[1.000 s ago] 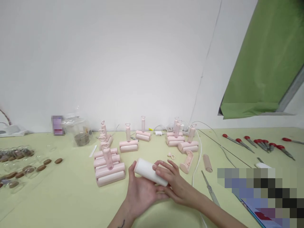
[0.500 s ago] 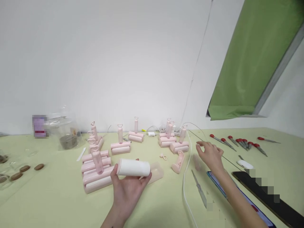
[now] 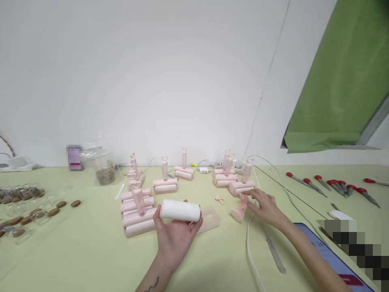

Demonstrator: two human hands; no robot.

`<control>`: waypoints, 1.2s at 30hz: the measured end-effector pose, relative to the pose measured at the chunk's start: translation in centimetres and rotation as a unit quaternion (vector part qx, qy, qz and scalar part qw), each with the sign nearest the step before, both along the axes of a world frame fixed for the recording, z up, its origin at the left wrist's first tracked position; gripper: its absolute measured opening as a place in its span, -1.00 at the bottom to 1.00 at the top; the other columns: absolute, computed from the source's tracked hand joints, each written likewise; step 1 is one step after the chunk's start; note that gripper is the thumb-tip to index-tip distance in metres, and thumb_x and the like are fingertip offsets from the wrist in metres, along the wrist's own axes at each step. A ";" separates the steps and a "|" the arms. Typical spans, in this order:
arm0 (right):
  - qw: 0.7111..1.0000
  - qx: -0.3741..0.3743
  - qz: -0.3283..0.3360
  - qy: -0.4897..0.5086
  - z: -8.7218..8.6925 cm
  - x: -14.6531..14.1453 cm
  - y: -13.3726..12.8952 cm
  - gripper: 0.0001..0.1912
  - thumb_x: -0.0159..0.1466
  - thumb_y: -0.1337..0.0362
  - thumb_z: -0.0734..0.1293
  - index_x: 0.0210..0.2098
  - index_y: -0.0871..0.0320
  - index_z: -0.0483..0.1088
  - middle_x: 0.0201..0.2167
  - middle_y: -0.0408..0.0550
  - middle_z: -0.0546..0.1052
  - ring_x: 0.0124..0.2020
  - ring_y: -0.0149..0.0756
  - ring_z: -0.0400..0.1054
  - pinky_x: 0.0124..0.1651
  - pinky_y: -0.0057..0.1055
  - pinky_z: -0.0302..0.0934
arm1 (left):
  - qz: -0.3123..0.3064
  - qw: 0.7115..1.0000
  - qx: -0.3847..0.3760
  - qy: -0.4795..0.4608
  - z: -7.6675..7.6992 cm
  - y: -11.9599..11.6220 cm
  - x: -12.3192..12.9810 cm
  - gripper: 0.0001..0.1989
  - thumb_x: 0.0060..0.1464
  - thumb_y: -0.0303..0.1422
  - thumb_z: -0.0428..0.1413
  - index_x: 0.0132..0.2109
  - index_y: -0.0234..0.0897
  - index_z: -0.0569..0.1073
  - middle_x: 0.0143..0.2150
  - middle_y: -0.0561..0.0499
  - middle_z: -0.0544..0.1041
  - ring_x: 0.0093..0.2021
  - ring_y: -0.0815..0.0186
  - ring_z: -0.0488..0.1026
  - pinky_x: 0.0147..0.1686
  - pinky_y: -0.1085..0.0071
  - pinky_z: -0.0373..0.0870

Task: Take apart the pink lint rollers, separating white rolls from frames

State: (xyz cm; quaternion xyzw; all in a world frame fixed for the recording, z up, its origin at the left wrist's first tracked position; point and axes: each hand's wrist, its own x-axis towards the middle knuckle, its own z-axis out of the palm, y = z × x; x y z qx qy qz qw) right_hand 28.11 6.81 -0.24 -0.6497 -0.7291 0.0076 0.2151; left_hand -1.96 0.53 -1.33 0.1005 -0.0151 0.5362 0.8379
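Note:
A white roll (image 3: pixel 180 211) lies across my left hand (image 3: pixel 176 239), gripped at its two ends between thumb and fingers. My right hand (image 3: pixel 265 206) reaches over a pink holder piece (image 3: pixel 239 211), with its fingertips at the upper end; whether they grip it cannot be made out. A small pink heart-shaped loop (image 3: pixel 220 199) lies left of that piece. Behind my left hand is a translucent pink tray (image 3: pixel 210 219). Pink rollers (image 3: pixel 138 221) with an upright pink bottle (image 3: pixel 139 202) stand left of it.
More pink roller sets (image 3: pixel 165 186) stand toward the wall. A white cable (image 3: pixel 249 247) and a grey blade-like tool (image 3: pixel 276 255) lie near my right arm. Red-tipped tools (image 3: pixel 316 187) and a phone (image 3: pixel 328 255) are at right; glass jars (image 3: pixel 39 213) with brown lids at left.
The view has turned, shifting objects rightward and showing more jars. My right hand has moved left to the pink holder piece. My left hand still holds the white roll.

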 end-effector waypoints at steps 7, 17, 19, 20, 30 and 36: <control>0.970 -0.141 0.185 -0.065 -1.0 -1.6 -0.7 -0.67 0.13 0.22 0.14 -0.13 0.06 0.34 -0.07 0.00 0.42 0.04 -0.03 0.18 0.06 -0.08 -0.06 | 0.014 0.998 -0.058 0.013 0.5 -0.1 0.1 -0.47 -0.08 -0.02 0.01 -0.16 -0.43 0.45 -0.14 -0.28 0.45 0.00 -0.01 0.32 0.04 0.13 0.15; 0.878 -0.079 0.080 0.466 3.4 -5.2 -2.2 -0.67 0.14 -0.06 0.17 -0.34 0.07 0.22 -0.42 -0.10 0.36 -0.47 -0.26 0.30 -0.43 -0.33 0.27 | 0.143 0.981 -0.006 0.131 1.5 -0.7 1.1 -0.67 -0.09 -0.16 0.15 -0.25 -0.34 0.44 -0.23 -0.09 0.45 -0.13 0.12 0.39 0.02 0.15 0.18; 0.824 -0.115 0.114 0.543 5.3 -7.5 -3.1 -0.66 0.15 -0.06 0.17 -0.39 0.09 0.22 -0.50 -0.15 0.29 -0.57 -0.35 0.22 -0.52 -0.37 0.25 | 0.181 0.967 0.038 0.173 1.0 -0.5 1.1 -0.65 -0.15 -0.23 0.21 -0.22 -0.35 0.42 -0.21 -0.09 0.44 -0.11 0.18 0.36 0.05 0.19 0.15; 0.807 -0.126 0.142 0.559 6.1 -8.8 -3.5 -0.63 0.18 -0.08 0.12 -0.42 0.11 0.23 -0.52 -0.15 0.27 -0.58 -0.36 0.19 -0.54 -0.38 0.24 | 0.187 0.959 0.055 0.204 0.7 -0.3 1.1 -0.57 -0.21 -0.25 0.26 -0.17 -0.34 0.40 -0.18 -0.09 0.43 -0.10 0.18 0.35 0.04 0.21 0.16; 0.879 -0.072 0.225 0.414 5.9 -15.1 -3.9 -0.47 0.28 -0.04 -0.08 -0.61 0.15 0.15 -0.64 -0.21 0.19 -0.59 -0.41 0.06 -0.50 -0.46 0.01 | 0.187 0.905 0.160 0.346 0.8 -0.7 0.9 0.00 -0.63 -0.19 0.39 0.08 -0.18 0.19 0.06 -0.14 0.23 -0.02 0.04 0.24 -0.09 0.26 0.22; 0.887 -0.089 0.213 0.400 5.6 -14.8 -4.4 -0.47 0.28 -0.03 -0.07 -0.60 0.14 0.21 -0.63 -0.19 0.28 -0.56 -0.35 0.19 -0.43 -0.43 0.10 | 0.175 0.892 0.222 0.353 1.7 -0.9 0.7 0.06 -0.58 -0.29 0.40 0.13 -0.08 0.06 0.09 -0.11 0.17 0.10 0.05 0.15 0.04 0.21 0.12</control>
